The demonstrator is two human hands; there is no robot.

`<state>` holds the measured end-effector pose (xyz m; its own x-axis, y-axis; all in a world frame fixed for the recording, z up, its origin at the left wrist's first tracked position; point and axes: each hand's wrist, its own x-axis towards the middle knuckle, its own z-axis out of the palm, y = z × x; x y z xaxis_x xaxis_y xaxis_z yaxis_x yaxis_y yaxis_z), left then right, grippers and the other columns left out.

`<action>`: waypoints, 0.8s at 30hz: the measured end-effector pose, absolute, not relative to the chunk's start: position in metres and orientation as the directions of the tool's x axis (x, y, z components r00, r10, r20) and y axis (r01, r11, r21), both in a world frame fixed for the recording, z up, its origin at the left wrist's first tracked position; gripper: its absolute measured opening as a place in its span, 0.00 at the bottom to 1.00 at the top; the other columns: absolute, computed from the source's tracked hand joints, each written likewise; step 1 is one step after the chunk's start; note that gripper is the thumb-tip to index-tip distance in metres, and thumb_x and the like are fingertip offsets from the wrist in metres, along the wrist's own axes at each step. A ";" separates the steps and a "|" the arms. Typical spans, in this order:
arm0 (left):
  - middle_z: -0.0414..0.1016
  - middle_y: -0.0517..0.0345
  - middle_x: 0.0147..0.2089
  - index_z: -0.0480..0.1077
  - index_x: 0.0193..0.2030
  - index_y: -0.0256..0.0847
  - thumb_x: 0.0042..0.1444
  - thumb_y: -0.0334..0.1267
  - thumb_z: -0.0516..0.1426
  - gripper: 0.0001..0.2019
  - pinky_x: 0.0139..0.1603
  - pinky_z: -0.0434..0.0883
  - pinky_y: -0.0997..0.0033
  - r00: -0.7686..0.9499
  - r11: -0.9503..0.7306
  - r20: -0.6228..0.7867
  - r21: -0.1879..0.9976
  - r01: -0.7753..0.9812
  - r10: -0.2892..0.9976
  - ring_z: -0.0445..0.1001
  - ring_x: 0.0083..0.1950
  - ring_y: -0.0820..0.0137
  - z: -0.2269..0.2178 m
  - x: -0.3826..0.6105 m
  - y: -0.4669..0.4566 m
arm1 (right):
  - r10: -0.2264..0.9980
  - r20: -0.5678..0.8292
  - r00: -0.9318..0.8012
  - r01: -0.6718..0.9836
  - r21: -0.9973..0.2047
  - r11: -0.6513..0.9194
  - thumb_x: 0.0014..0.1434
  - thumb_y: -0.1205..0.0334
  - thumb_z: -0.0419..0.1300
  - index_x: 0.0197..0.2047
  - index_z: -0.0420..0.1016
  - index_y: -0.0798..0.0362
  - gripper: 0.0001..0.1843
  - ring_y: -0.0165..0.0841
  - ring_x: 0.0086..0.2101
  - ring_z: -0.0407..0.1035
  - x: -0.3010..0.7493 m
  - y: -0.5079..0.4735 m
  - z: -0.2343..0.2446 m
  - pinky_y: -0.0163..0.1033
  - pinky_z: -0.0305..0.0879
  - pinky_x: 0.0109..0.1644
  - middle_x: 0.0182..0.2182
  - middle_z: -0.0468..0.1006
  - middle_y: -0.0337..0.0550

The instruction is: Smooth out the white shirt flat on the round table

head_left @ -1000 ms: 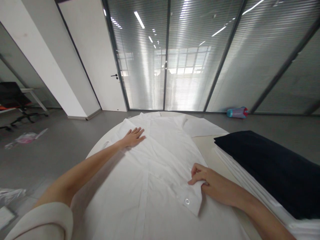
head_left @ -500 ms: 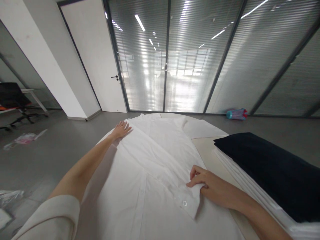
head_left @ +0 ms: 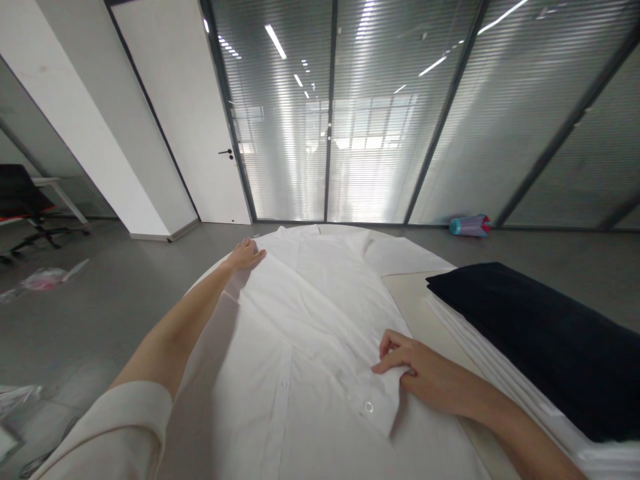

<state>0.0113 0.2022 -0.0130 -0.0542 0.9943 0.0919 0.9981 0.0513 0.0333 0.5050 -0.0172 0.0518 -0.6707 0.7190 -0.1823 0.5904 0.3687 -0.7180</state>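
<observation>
A white button-up shirt (head_left: 320,287) lies spread out, with one long sleeve (head_left: 313,313) laid slantwise across its body. My left hand (head_left: 244,255) rests at the far left edge of the shirt, where that sleeve begins; its thumb sticks out to the right and its fingers are bent and partly hidden. Near the sleeve's end, my right hand (head_left: 417,370) pinches the cuff (head_left: 377,403) between thumb and fingers. A clear button shows on the cuff. Down the middle of the shirt runs the button placket (head_left: 283,387).
On the right side of the pale round table (head_left: 407,293) is a stack of folded white cloth (head_left: 480,340) topped by dark folded cloth (head_left: 530,333). A blue-and-red cylinder (head_left: 470,225) lies on the floor by the glass wall. Plastic wrap (head_left: 47,279) and an office chair (head_left: 30,207) are at left.
My left hand's fingers have drawn in from a flat spread to a bent pose, at nearly the same place. My right hand keeps hold of the cuff. The view has shifted slightly.
</observation>
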 end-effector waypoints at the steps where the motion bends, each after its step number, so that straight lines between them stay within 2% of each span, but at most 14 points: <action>1: 0.47 0.28 0.74 0.54 0.68 0.24 0.65 0.59 0.42 0.39 0.71 0.48 0.54 -0.056 0.053 0.087 0.035 0.998 0.995 0.46 0.75 0.50 -0.014 0.014 0.205 | 0.719 -0.187 -0.669 0.594 -0.716 0.366 0.44 0.78 0.48 0.38 0.79 0.52 0.24 0.32 0.43 0.70 0.505 -0.017 0.052 0.36 0.61 0.51 0.42 0.71 0.42; 7: 0.49 0.31 0.74 0.55 0.69 0.27 0.66 0.57 0.41 0.36 0.71 0.46 0.47 -0.091 0.089 0.058 0.038 0.995 0.994 0.45 0.75 0.51 -0.012 0.028 0.202 | 0.725 -0.194 -0.661 0.598 -0.719 0.353 0.44 0.79 0.48 0.37 0.77 0.52 0.23 0.31 0.42 0.70 0.504 -0.019 0.054 0.36 0.61 0.50 0.41 0.71 0.41; 13: 0.55 0.28 0.70 0.59 0.65 0.27 0.68 0.53 0.40 0.32 0.69 0.48 0.42 -0.092 0.090 0.091 0.029 0.996 0.992 0.50 0.74 0.46 -0.009 0.064 0.180 | 0.719 -0.188 -0.670 0.592 -0.720 0.363 0.45 0.79 0.48 0.38 0.78 0.51 0.24 0.32 0.43 0.70 0.506 -0.018 0.052 0.37 0.61 0.51 0.42 0.71 0.41; 15: 0.54 0.31 0.72 0.58 0.67 0.31 0.67 0.56 0.40 0.33 0.69 0.49 0.44 -0.040 0.037 0.091 0.039 0.999 0.995 0.49 0.74 0.47 -0.011 0.087 0.164 | 0.714 -0.186 -0.675 0.589 -0.718 0.370 0.44 0.79 0.48 0.39 0.79 0.51 0.25 0.32 0.44 0.70 0.506 -0.017 0.051 0.37 0.61 0.52 0.42 0.71 0.41; 18: 0.47 0.35 0.75 0.51 0.72 0.36 0.64 0.64 0.41 0.39 0.70 0.47 0.43 0.114 -0.121 0.079 0.083 0.989 0.990 0.44 0.75 0.46 -0.015 0.126 0.134 | 0.714 -0.187 -0.675 0.592 -0.714 0.374 0.44 0.79 0.48 0.40 0.79 0.51 0.26 0.32 0.44 0.70 0.505 -0.017 0.052 0.37 0.61 0.52 0.42 0.71 0.41; 21: 0.42 0.35 0.76 0.48 0.74 0.36 0.61 0.69 0.42 0.44 0.71 0.43 0.44 0.285 -0.289 0.052 0.109 0.951 0.957 0.39 0.76 0.47 -0.016 0.161 0.107 | 0.716 -0.196 -0.670 0.602 -0.707 0.370 0.44 0.78 0.48 0.40 0.79 0.51 0.26 0.32 0.43 0.70 0.504 -0.017 0.053 0.37 0.61 0.52 0.43 0.71 0.41; 24: 0.39 0.33 0.76 0.47 0.74 0.34 0.62 0.68 0.42 0.45 0.72 0.41 0.43 0.329 -0.330 0.030 0.105 0.938 0.944 0.37 0.76 0.47 -0.013 0.179 0.093 | 0.716 -0.205 -0.667 0.614 -0.695 0.373 0.45 0.78 0.48 0.40 0.80 0.51 0.26 0.33 0.43 0.70 0.503 -0.018 0.055 0.37 0.62 0.50 0.43 0.71 0.42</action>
<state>0.1787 0.0927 -0.0135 0.3287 0.9440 0.0296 0.9382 -0.3299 0.1047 0.5034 -0.0180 0.0550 -0.6672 0.7162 -0.2048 0.6141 0.3733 -0.6954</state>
